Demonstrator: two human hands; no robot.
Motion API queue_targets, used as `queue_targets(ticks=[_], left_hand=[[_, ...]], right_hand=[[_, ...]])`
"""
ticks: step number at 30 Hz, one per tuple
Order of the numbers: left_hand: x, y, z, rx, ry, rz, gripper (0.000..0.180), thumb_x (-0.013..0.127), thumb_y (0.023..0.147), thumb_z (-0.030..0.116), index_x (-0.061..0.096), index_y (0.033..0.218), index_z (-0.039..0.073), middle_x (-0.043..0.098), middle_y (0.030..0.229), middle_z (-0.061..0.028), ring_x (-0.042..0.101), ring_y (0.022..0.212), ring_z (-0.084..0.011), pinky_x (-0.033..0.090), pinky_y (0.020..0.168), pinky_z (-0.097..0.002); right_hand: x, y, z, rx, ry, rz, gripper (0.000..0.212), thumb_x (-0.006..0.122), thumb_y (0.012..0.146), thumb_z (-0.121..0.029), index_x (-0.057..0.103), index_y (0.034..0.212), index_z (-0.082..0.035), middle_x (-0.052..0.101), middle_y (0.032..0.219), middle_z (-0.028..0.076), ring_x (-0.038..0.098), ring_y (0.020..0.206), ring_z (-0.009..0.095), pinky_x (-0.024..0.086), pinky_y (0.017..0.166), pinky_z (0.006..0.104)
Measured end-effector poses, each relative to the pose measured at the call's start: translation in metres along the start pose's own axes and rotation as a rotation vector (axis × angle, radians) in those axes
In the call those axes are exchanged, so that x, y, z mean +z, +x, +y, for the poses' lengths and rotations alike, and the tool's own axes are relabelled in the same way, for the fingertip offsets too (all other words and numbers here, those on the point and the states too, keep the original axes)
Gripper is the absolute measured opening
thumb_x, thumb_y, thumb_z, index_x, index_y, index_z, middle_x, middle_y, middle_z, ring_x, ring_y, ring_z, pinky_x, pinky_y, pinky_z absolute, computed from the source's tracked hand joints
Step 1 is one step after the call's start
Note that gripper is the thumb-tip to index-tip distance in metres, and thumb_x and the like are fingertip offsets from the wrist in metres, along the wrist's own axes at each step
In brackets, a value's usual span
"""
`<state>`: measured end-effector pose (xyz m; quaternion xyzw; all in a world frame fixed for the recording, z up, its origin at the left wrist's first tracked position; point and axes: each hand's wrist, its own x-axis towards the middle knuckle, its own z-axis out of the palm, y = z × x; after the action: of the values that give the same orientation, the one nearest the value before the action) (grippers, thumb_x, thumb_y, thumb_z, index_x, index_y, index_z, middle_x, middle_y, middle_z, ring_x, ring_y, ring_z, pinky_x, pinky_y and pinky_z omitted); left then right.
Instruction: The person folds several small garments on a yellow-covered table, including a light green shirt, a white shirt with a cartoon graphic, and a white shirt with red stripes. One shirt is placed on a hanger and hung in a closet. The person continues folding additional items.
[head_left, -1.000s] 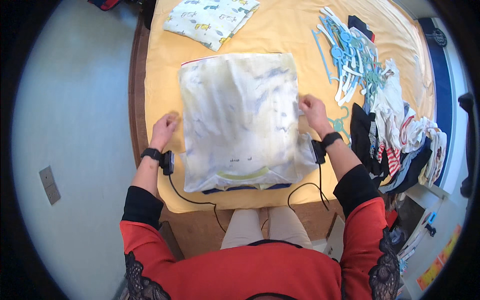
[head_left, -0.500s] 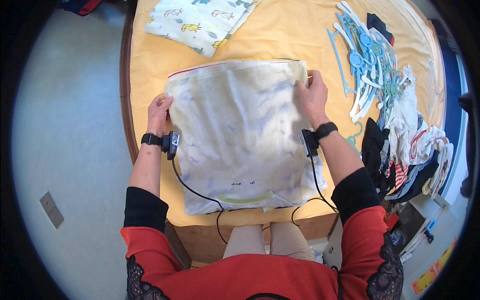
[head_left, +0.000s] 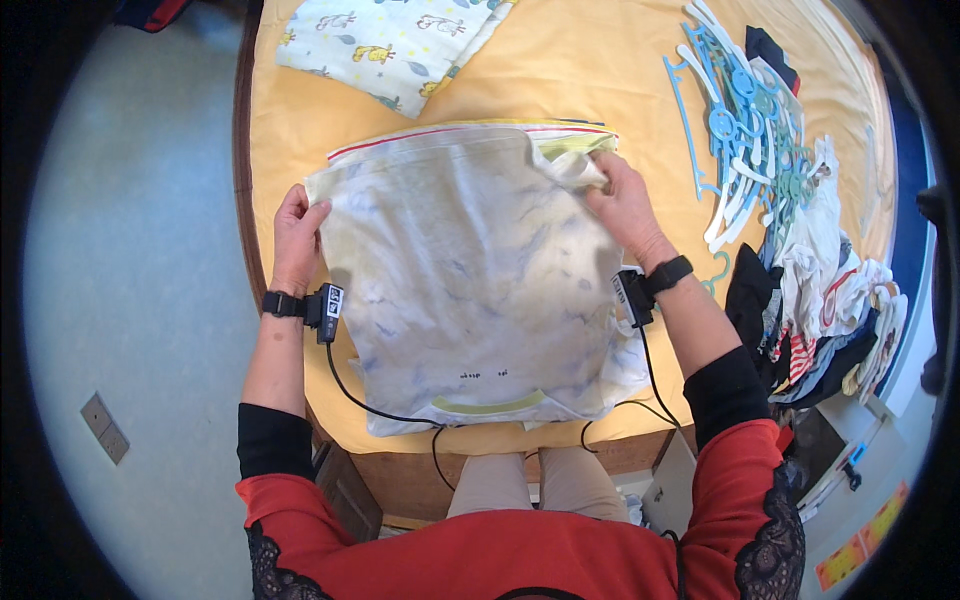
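White shirt (head_left: 470, 265) (marbled) — hands (head_left: 624, 205) gripping far corners, yellow sheet (head_left: 580, 70) beneath; nearby, hangers (head_left: 721, 124)

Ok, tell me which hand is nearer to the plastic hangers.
Right. The right hand holds the pale shirt near its far right corner, just left of the plastic hangers. The left hand is at the opposite corner, across the shirt from them.

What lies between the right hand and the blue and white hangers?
Head view: a stretch of yellow bedsheet between the right hand and hangers.
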<state>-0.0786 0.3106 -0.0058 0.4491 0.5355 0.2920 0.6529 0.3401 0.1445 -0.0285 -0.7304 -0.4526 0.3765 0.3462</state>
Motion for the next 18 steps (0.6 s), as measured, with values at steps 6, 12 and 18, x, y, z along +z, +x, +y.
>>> queue_targets(ticks=[6,12,18], left_hand=[[-0.016,-0.016,0.018,-0.176,-0.399,-0.231,0.045,0.056,0.090,-0.001,0.053,0.135,-0.001,0.065,0.127,-0.0159,0.059,0.125,-0.0257,0.049,0.106,-0.0424],[-0.041,-0.029,-0.002,-0.246,-0.504,-0.271,0.047,0.066,0.083,0.002,0.055,0.129,0.000,0.067,0.121,-0.0155,0.069,0.108,-0.0295,0.056,0.096,-0.0430],[-0.019,-0.010,-0.007,-0.249,-0.347,-0.219,0.040,0.061,0.087,0.001,0.056,0.126,0.000,0.068,0.117,-0.0126,0.069,0.105,-0.0234,0.057,0.093,-0.0367]], right_hand=[[-0.029,0.017,0.000,0.432,0.908,-0.063,0.038,0.058,0.082,0.004,0.062,0.121,0.002,0.069,0.105,0.007,0.067,0.094,0.016,0.052,0.088,0.0289],[-0.033,-0.018,0.003,0.135,0.554,-0.403,0.033,0.057,0.078,0.012,0.067,0.107,-0.001,0.066,0.097,-0.004,0.060,0.093,0.006,0.048,0.083,0.0225],[-0.041,-0.013,0.010,0.263,0.521,-0.265,0.031,0.056,0.080,0.010,0.066,0.107,-0.002,0.065,0.095,-0.004,0.059,0.086,0.006,0.046,0.075,0.0211]])
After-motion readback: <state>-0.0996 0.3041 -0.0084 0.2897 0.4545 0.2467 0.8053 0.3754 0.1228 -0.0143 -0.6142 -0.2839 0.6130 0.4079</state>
